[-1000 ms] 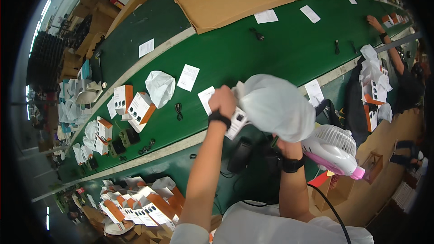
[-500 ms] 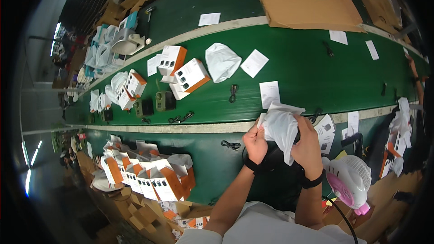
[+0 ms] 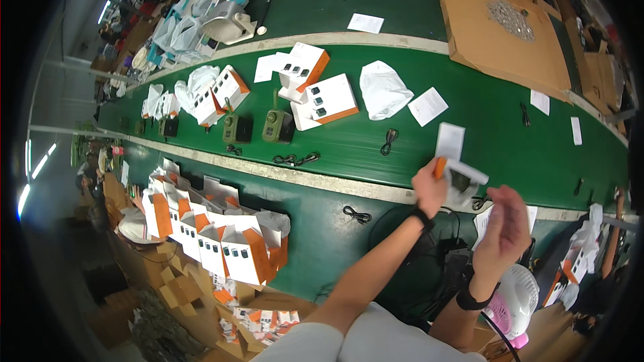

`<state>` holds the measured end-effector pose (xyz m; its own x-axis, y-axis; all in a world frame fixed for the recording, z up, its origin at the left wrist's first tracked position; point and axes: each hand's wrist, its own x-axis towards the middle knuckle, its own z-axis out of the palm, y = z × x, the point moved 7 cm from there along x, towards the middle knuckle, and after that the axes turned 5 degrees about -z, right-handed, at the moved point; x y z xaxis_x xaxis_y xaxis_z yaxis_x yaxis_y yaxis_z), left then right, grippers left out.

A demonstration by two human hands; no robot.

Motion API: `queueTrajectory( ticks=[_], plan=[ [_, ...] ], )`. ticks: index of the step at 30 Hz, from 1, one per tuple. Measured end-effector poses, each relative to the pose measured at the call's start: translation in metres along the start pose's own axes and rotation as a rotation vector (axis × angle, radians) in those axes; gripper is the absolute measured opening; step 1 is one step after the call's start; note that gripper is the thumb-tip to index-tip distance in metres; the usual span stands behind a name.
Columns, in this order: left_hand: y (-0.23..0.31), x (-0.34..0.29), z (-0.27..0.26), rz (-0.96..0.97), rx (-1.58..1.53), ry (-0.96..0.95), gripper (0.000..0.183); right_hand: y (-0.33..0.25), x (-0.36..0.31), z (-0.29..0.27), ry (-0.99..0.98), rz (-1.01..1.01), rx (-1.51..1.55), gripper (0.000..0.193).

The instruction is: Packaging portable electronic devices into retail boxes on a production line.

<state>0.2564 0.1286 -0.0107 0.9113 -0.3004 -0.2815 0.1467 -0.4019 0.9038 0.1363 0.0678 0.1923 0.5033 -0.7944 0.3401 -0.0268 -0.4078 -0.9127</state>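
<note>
My left hand [image 3: 429, 189] is closed at the edge of a pale plastic bag [image 3: 463, 191], and a dark green item shows inside it. A small orange patch with a white strip lies against the fingertips; I cannot tell what it belongs to. To the right, my right hand [image 3: 504, 233] is raised and apart from the bag, its fingers stretched out and holding nothing. Just beyond the bag lies a white leaflet [image 3: 449, 139] on the green belt. A coiled black cable [image 3: 479, 203] sits beside the bag, and a printed sheet is partly hidden behind my right hand.
Open white-and-orange boxes [image 3: 245, 255] stand in rows at the left. On the belt [image 3: 335, 151] are green devices [image 3: 277, 126], more boxes [image 3: 329, 100], a white bag [image 3: 384, 90] and cables. A white-and-pink fan [image 3: 520, 298] stands near my right wrist. Cardboard [image 3: 503, 47] lies at the far right.
My right hand has let go of the bag and moved right, opening. My left hand still holds it, now farther over the belt's near edge. The whole view has shifted.
</note>
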Motion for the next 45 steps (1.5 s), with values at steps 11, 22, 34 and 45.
queueTrajectory(
  ticks=[11,22,34,45],
  plan=[
    [0.051,0.085,-0.25,0.245,0.698,1.064,0.054,0.06,0.092,0.138,-0.276,-0.197,-0.287,0.035],
    [-0.033,0.075,-0.329,0.103,0.301,0.675,0.055,0.145,0.058,0.215,-0.403,-0.129,-0.624,0.017],
    [0.084,-0.144,-0.178,0.059,-0.252,-0.567,0.064,-0.025,-0.032,0.054,-0.733,-0.036,0.189,0.017],
    [0.165,-0.26,-0.188,0.217,0.373,-0.438,0.053,-0.133,-0.11,-0.069,-1.092,-0.051,0.145,0.059]
  ],
)
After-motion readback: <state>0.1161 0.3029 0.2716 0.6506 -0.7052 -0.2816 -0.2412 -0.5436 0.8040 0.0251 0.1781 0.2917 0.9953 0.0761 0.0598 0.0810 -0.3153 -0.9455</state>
